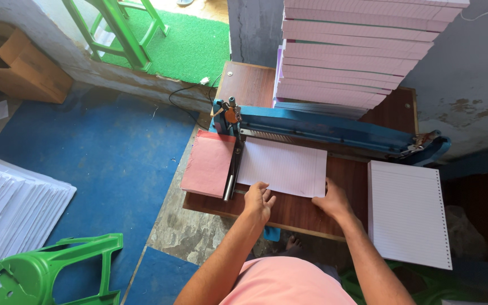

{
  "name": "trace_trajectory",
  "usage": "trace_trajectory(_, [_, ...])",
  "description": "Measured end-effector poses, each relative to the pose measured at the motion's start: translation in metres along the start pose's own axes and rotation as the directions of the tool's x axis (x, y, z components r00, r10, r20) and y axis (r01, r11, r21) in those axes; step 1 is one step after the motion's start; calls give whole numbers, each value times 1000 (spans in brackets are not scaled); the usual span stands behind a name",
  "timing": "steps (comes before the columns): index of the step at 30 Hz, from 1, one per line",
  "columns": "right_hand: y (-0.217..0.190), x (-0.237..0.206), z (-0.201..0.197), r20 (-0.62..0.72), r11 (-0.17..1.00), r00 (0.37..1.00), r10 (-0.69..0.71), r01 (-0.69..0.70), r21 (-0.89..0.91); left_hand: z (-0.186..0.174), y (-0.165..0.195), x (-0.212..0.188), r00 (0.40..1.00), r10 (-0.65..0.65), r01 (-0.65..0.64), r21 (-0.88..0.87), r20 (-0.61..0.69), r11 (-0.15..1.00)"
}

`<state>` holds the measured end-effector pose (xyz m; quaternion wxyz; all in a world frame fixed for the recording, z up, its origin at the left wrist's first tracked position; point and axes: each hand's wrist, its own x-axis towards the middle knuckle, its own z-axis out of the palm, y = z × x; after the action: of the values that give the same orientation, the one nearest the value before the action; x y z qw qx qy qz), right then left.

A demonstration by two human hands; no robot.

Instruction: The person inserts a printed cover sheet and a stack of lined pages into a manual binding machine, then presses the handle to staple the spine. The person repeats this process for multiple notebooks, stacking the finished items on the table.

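Head view: the white lined paper stack is lying flat on the brown wooden table, long axis running left-right, far edge tucked under the blue metal punching machine. A pink card sheet is sitting left; a punched white stack right. My left hand and right hand are pressing its near edge, fingers spread flat, gripping nothing.

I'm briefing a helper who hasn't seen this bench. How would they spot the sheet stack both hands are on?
Find the long blue machine crossing the brown table. Just in front of it lies the lined white stack, with the left hand and right hand on its near edge. Unlike the punched-edge white stack at right, it is tucked under the machine.
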<state>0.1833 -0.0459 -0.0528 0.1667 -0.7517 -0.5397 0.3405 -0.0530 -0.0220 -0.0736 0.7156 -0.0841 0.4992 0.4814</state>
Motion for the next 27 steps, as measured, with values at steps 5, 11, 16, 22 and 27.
trace_trajectory(5, [2, -4, -2, -22, 995, 996, -82, 83, 58, -4, 2, 0, 1000, -9, 8, -101, -9, 995])
trace_trajectory(11, [-1, -5, -2, -5, 999, 1000, -21, 21, 32, -10, 3, 2, 999, -47, 49, -85, 23, 995])
trace_trajectory(16, [2, -1, -1, -20, 998, 1000, -9, 11, 64, -13, 6, 3, 996, -73, 76, -63, 43, 995])
trace_trajectory(22, [3, -5, 4, -42, 993, 998, 54, -50, 107, -15, 7, 3, 994, -84, 84, -3, 64, 996])
trace_trajectory(27, [2, -10, 7, -71, 989, 996, 45, -35, 141, -19, 6, 4, 993, -67, 66, 9, 98, 998])
